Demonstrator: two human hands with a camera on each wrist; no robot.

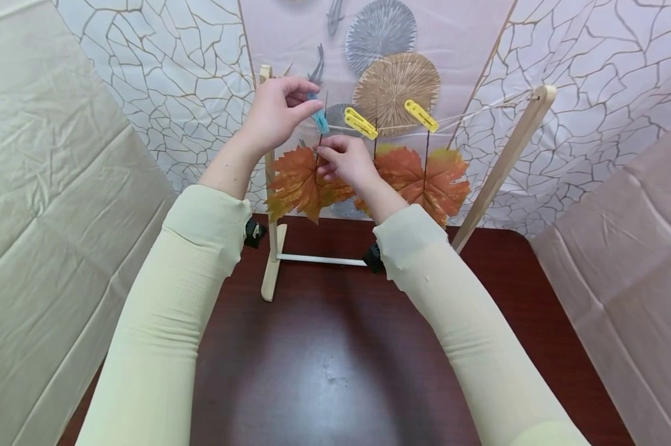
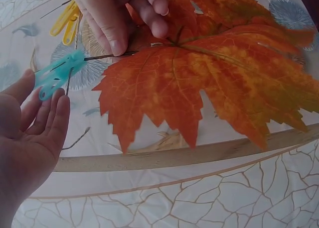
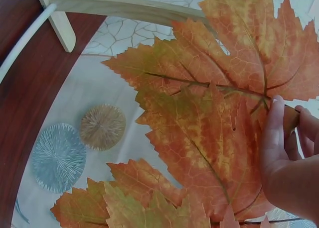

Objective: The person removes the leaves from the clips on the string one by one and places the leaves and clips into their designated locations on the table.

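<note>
My left hand (image 1: 275,114) pinches a light blue clothespin (image 1: 321,122) by its handles, between thumb and fingers. In the left wrist view the far end of that clothespin (image 2: 60,71) sits at the dark stem (image 2: 102,56) of an orange artificial maple leaf (image 2: 174,83), where the twine passes. Just below the clothespin, my right hand (image 1: 349,162) pinches the same stem close to the top of the leaf. The right wrist view shows the right thumb at the leaf's base (image 3: 271,96), with the orange leaf hanging beside the hand.
Two yellow clothespins (image 1: 361,122) (image 1: 421,116) hold more orange leaves (image 1: 441,176) on the twine (image 1: 475,113) to the right. The twine runs between wooden posts (image 1: 502,167), joined low down by a white rod (image 1: 321,259), on a dark red-brown table (image 1: 324,347). A patterned cloth stands behind.
</note>
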